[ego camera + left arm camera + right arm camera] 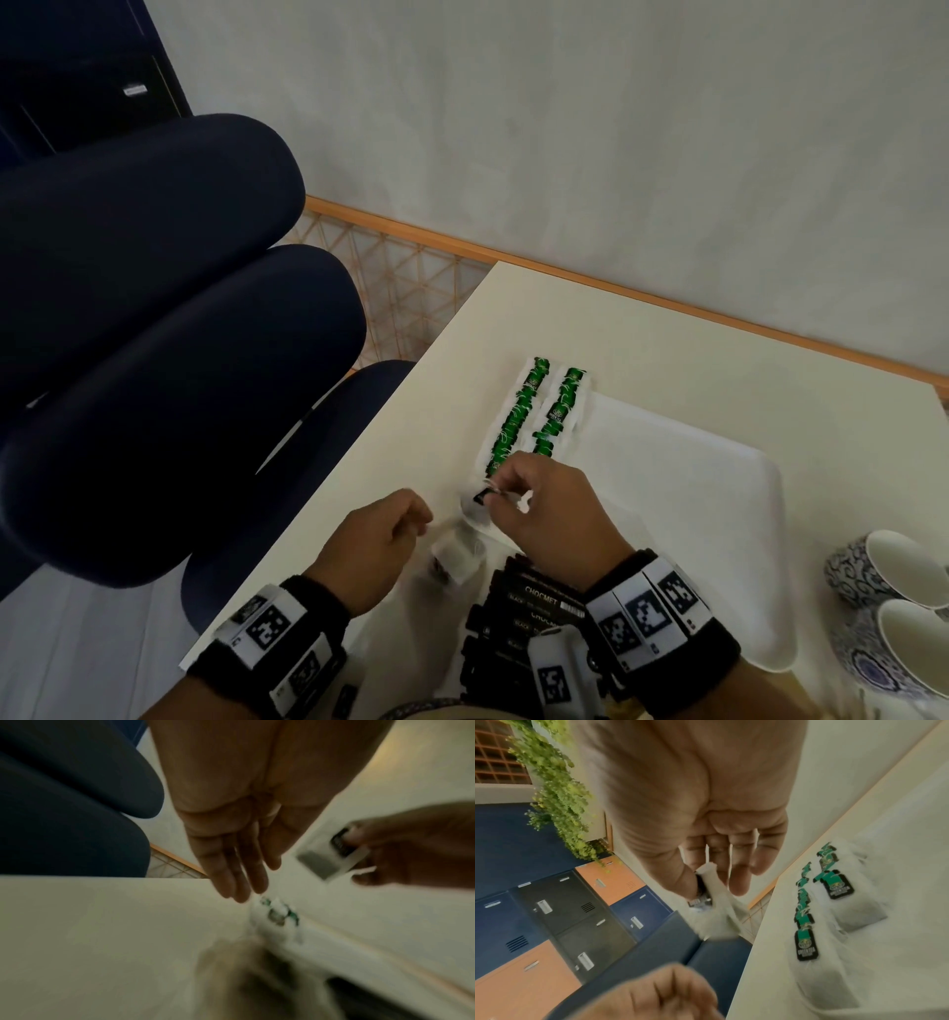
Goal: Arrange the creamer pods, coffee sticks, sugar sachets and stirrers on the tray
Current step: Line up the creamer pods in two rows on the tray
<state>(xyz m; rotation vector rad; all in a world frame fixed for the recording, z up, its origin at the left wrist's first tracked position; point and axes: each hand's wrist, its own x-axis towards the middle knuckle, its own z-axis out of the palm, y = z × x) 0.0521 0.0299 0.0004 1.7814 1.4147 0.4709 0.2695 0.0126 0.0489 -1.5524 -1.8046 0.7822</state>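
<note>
Two rows of white sachets with green labels (534, 416) (808, 923) lie on the left end of the white tray (719, 514). My right hand (495, 488) (718, 878) pinches one more white sachet with a dark label (480, 497) (331, 858) (711, 902) just above the tray's near-left corner, below those rows. My left hand (418, 514) (231, 882) hovers over the table left of it, fingers relaxed and holding nothing. A small heap of pale sachets (454, 560) lies between my wrists. Black coffee sticks (534, 606) are stacked under my right wrist.
Two patterned blue-and-white cups (883, 570) stand right of the tray. A dark blue chair (154, 334) sits close to the table's left edge. The wall runs along the far side.
</note>
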